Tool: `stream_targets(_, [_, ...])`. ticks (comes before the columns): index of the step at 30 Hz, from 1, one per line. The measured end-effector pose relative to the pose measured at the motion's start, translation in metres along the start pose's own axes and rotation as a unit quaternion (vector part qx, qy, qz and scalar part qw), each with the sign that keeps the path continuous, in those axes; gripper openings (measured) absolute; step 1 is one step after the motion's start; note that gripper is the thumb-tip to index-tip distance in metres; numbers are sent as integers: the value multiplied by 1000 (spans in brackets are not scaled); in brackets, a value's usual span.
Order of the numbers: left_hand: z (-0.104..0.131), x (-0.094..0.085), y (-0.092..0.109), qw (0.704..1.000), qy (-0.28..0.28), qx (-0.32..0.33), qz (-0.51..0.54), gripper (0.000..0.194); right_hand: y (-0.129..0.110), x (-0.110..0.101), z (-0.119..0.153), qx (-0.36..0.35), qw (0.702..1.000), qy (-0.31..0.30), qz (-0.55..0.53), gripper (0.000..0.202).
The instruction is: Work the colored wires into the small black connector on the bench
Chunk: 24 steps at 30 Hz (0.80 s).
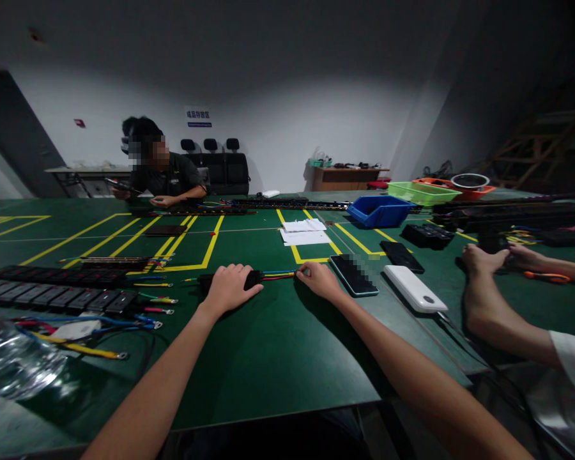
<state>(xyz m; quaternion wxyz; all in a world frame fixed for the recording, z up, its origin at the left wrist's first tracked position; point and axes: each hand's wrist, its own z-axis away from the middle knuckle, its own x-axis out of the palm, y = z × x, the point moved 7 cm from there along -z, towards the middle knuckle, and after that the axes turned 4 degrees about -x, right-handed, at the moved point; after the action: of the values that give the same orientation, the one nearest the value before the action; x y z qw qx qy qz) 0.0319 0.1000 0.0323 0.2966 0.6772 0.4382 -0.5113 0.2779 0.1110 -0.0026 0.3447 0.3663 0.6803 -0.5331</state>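
My left hand (230, 287) lies over a small black block (253, 278), its fingers curled across the top and hiding most of it. Out of the block's right side runs a bundle of coloured wires (276, 275) in red, yellow and blue. At the far end of those wires, the thumb and forefinger of my right hand (316, 280) are pinched on the tips. A short bit of wire (190, 279) sticks out to the left of the block. The wire ends between my right fingers are too small to make out.
Black module strips (67, 297) with lugged cables lie at left, near a clear plastic bag (14, 358). A phone (354, 276), a white power bank (414, 289), papers (305, 232) and a blue bin (379, 211) stand right. Co-workers' hands (486, 259) work at right, another person (160, 169) opposite.
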Motion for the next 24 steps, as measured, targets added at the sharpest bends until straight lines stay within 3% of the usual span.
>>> stream_targets(24, [-1, -1, 1, 1000, -7, -2, -4, 60, 3, -1, -1, -16, 999, 11, 48, 25])
